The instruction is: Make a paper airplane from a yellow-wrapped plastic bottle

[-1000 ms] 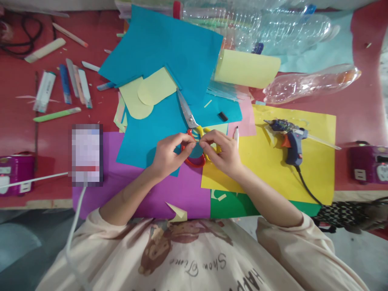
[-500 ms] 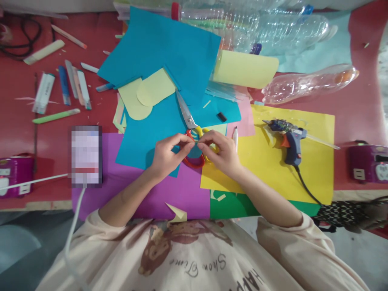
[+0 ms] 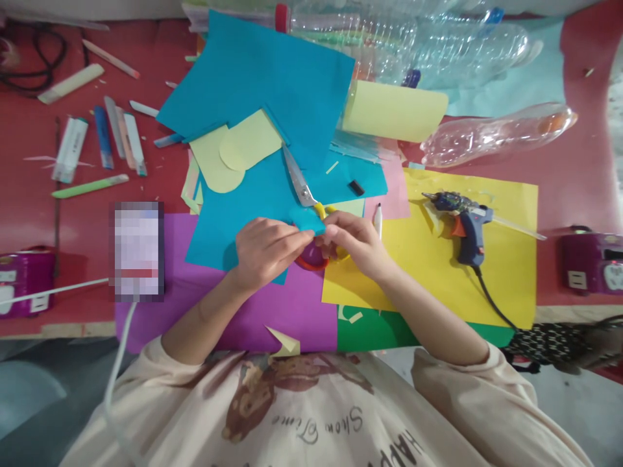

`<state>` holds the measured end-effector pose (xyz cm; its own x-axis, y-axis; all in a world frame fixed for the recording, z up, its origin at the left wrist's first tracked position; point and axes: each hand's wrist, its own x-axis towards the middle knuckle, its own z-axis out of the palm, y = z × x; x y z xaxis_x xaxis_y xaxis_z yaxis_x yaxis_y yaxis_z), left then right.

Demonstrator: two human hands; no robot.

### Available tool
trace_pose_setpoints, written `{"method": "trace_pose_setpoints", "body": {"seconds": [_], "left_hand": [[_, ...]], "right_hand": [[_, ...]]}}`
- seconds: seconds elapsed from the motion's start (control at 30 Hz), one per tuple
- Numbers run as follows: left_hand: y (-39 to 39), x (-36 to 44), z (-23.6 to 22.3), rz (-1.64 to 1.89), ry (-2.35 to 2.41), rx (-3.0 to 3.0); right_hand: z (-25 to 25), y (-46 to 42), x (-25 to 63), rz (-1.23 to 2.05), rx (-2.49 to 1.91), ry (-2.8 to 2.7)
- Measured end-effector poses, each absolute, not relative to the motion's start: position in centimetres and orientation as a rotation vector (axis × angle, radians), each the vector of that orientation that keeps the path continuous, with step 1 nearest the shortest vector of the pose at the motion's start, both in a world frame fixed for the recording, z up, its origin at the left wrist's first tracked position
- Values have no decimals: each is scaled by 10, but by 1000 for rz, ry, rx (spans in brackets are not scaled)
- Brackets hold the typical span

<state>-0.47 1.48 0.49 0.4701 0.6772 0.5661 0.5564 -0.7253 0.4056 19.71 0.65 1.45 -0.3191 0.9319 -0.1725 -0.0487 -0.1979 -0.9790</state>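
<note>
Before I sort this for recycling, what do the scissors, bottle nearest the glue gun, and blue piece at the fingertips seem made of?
Scissors: shiny grey blades, likely steel; coloured handles, probably plastic.
Bottle: glossy and see-through, likely clear plastic.
Blue piece: smooth-looking, perhaps paper or foam; it's partly hidden.

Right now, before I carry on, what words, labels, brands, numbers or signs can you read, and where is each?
"Show Time", upside down, on the cream T-shirt.
"HAPP", lower on the T-shirt, the rest cut off by the picture's edge.
White marker: print too small to read.
Phone: screen pixelated, unreadable.
Left purple box and right purple box: markings too blurred to read.
</note>
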Motion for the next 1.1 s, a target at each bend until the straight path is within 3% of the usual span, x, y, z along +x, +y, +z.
{"method": "trace_pose_setpoints", "body": {"seconds": [0.43, 1.1], "left_hand": [[13, 20, 8, 957, 1137, 1248], [10, 22, 13, 913, 1215, 1467]], "right_hand": [[4, 2, 188, 1563, -1126, -1254], [3, 1, 187, 1519, -1151, -1386]]}}
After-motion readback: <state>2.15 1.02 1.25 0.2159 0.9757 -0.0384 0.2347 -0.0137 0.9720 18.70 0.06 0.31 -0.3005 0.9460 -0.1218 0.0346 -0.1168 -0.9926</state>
